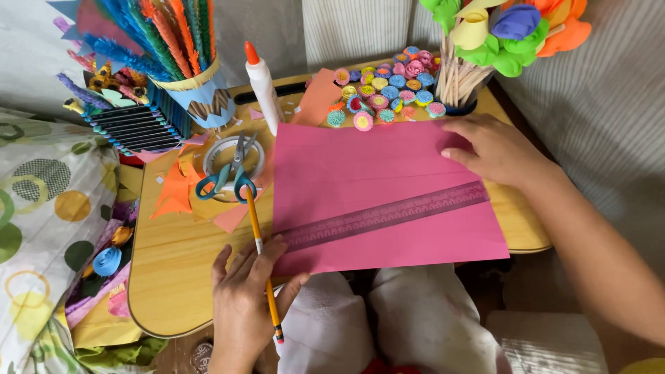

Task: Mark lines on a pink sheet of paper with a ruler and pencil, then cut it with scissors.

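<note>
Pink paper (pixel 374 173) lies flat on the worktop (pixel 173 270), a ruler (pixel 384 216) slanting across its near half. I see my left hand (pixel 244 298) clamped on a yellow pencil (pixel 262 257) at the ruler's left end, my right hand (pixel 495 149) spread flat on the far right corner. Marking step; next calls for a steady ruler.

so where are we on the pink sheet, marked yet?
Done: pink paper sheet lies flat on the wooden lap table, with the clear ruler across it. In hand: left hand holds the yellow pencil at the ruler's left end; right hand presses the sheet's top right. Left: no pencil line is clearly visible; scissors lie unused on the tape roll.
</note>
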